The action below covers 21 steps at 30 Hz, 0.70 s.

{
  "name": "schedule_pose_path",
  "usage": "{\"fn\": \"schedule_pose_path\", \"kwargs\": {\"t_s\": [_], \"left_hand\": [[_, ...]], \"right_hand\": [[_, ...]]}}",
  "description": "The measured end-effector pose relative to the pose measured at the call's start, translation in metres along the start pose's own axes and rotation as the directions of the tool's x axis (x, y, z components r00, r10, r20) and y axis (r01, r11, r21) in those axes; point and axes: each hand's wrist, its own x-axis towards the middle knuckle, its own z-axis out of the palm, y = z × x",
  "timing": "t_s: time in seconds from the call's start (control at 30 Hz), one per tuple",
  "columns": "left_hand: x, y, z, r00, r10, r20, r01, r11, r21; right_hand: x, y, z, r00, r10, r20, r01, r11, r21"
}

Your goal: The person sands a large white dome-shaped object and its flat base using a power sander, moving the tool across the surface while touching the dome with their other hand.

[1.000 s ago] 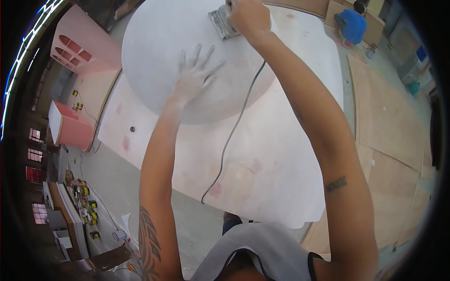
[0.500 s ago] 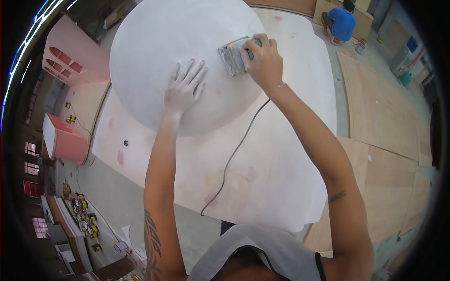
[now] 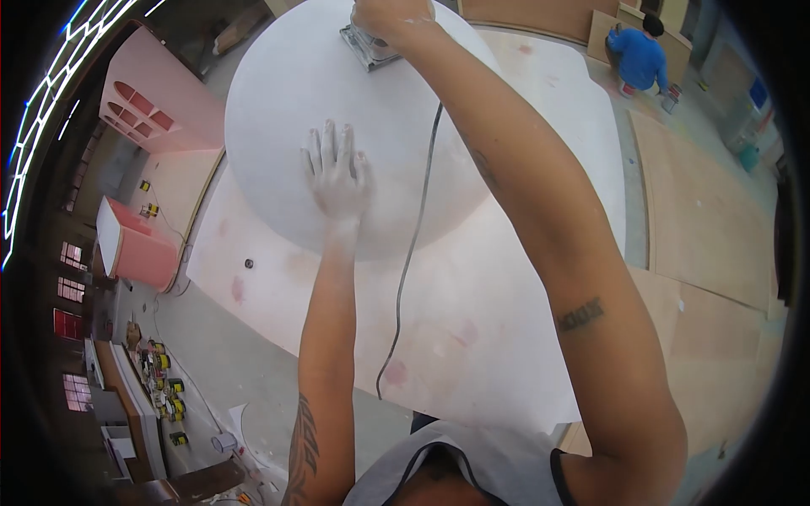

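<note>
On the left I count two pink pieces, one tall panel (image 3: 181, 93) with reddish openings and one low curved piece (image 3: 148, 253). Rightward come one small dark ring (image 3: 249, 264), one round white disc (image 3: 392, 139), one sander (image 3: 367, 52), one dark cord (image 3: 411, 244) and, crouching far right, one co-worker in blue (image 3: 643, 59).

The person's left hand (image 3: 337, 181) lies palm down on the near part of the disc, fingers apart and coated in pale powder. Farther off and to its right, the right hand (image 3: 394, 18) is clamped on the sander, which sits on the disc's far part; I can't tell how each fingertip lies, as the top edge cuts them off.

At lower left, yellow-and-black power tools (image 3: 175, 409) lie too jumbled to count. The cord comes from under the right forearm (image 3: 515, 160) and crosses the disc toward the person. That forearm hides some of the disc's right side. One bucket (image 3: 626, 88) and one can (image 3: 672, 99) are beside the co-worker.

Left to right, the room shows a bright lattice of lights (image 3: 52, 80), grey floor (image 3: 211, 329), a larger white board (image 3: 506, 354) with pinkish smudges under disc and ring, then plywood sheets (image 3: 709, 202).
</note>
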Motion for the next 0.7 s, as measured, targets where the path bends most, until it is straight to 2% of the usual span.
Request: {"fn": "schedule_pose_path", "kwargs": {"t_s": [0.1, 0.17, 0.3, 0.37, 0.4, 0.47, 0.5, 0.57, 0.6, 0.67, 0.7], "left_hand": [[-0.002, -0.006, 0.003, 0.995, -0.088, -0.037, 0.089, 0.996, 0.012], [-0.004, -0.007, 0.005, 0.976, -0.195, -0.098, 0.188, 0.979, -0.082], [-0.003, -0.003, 0.001, 0.941, -0.316, -0.122, 0.308, 0.948, -0.079], [-0.001, 0.001, -0.005, 0.945, -0.321, -0.064, 0.316, 0.945, -0.080], [-0.005, 0.000, -0.004, 0.940, -0.335, -0.067, 0.329, 0.940, -0.089], [-0.006, -0.013, -0.003, 0.969, -0.241, -0.059, 0.236, 0.969, -0.071], [-0.007, -0.019, -0.006, 0.966, -0.249, -0.066, 0.244, 0.966, -0.080], [-0.010, -0.034, -0.015, 0.992, -0.113, 0.049, 0.115, 0.992, -0.045], [-0.010, -0.043, -0.020, 0.991, -0.126, 0.047, 0.129, 0.990, -0.049], [0.008, -0.064, -0.030, 0.993, 0.045, 0.107, -0.036, 0.995, -0.089], [0.016, -0.065, -0.028, 0.994, 0.043, 0.101, -0.034, 0.995, -0.089]], "right_hand": [[0.007, -0.013, 0.010, 0.999, -0.051, -0.016, 0.051, 0.999, -0.004], [-0.016, -0.024, 0.008, 0.999, -0.053, 0.008, 0.053, 0.999, 0.012], [-0.078, -0.037, -0.002, 0.994, -0.108, 0.030, 0.108, 0.994, -0.018], [-0.115, -0.036, 0.001, 0.973, -0.181, -0.141, 0.182, 0.983, -0.006], [-0.132, -0.038, -0.002, 0.972, -0.194, -0.132, 0.194, 0.981, -0.015], [-0.156, -0.041, -0.010, 0.985, -0.169, -0.032, 0.169, 0.985, 0.020], [-0.167, -0.040, -0.011, 0.984, -0.178, -0.029, 0.179, 0.984, 0.010], [-0.178, -0.037, -0.016, 0.981, -0.195, 0.008, 0.195, 0.980, 0.028], [-0.174, -0.034, -0.018, 0.978, -0.206, 0.016, 0.206, 0.978, 0.024], [-0.149, -0.032, -0.015, 0.984, -0.177, -0.009, 0.177, 0.984, -0.022], [-0.137, -0.032, -0.013, 0.983, -0.183, -0.011, 0.182, 0.983, -0.025]]}}
